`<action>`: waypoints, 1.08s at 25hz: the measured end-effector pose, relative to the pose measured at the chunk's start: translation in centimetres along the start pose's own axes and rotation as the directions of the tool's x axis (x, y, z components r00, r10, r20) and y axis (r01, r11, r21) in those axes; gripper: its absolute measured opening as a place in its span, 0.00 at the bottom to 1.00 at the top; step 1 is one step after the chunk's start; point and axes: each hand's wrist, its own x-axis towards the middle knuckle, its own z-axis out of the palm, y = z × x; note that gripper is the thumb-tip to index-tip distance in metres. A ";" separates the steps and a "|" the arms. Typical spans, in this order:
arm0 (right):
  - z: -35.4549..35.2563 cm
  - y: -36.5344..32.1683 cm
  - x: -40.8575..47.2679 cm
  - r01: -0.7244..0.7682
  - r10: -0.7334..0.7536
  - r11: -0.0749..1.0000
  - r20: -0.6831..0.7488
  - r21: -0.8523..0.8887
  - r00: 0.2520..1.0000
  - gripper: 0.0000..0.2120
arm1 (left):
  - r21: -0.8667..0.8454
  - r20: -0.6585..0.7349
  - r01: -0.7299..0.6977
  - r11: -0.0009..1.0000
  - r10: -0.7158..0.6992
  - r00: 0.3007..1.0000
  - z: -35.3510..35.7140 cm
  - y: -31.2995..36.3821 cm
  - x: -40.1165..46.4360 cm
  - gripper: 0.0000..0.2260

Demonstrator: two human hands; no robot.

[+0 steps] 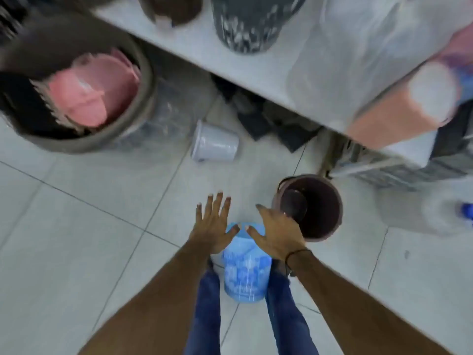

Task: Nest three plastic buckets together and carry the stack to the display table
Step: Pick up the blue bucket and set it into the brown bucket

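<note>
Head view, looking straight down, and the frame is smeared with motion. Two bare hands are out over the tiled floor (76, 213). The left hand (212, 226) is spread flat with its fingers wide, gripping nothing. The right hand (277, 233) is splayed too, palm down, also empty, with a thin dark band on that wrist.

Three loose buckets are on the floor. One, a blue bucket (247, 272), sits between the person's legs in blue jeans, directly under both hands; whether the thumbs touch its top I cannot tell. Two, a brown bucket (320, 208), stands upright and open just beside the right hand, with a dark rounded thing inside. Three, a white bucket (215, 144), lies on its side farther ahead, near the shelf edge and well apart from the hands.

At upper left is one big brown tub (84, 139) with pink pieces inside. Across the top runs one pale shelf (230, 65) carrying a speckled grey bucket (245, 24), a dark one beside it, and plastic-wrapped goods at right.
</note>
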 end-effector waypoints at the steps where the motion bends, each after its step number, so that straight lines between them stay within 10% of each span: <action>1: 3.8 1.5 1.3 -0.028 0.027 0.999 0.078 0.021 0.997 0.33 | -0.018 0.068 -0.007 1.000 0.008 0.998 4.1 -0.3 1.2 0.34; 9: 24.6 9.3 11.4 0.011 0.052 0.991 0.465 -0.132 0.884 0.19 | 0.175 0.300 -0.310 0.935 0.249 0.921 25.3 -4.3 8.5 0.20; 14: 22.8 7.5 10.3 0.104 -0.080 0.994 0.383 -0.043 0.920 0.17 | 0.232 0.209 -0.441 0.867 0.399 0.893 21.7 -5.4 4.6 0.26; 20: 18.1 5.4 9.5 0.476 -0.363 0.831 0.366 -0.289 0.857 0.12 | 0.347 0.133 -0.508 0.788 0.495 0.859 18.5 -5.2 1.8 0.10; 27: 22.4 8.7 10.1 0.559 -0.348 0.693 0.468 -0.455 0.812 0.11 | 0.424 0.158 -0.466 0.776 0.443 0.882 25.9 -2.3 3.0 0.03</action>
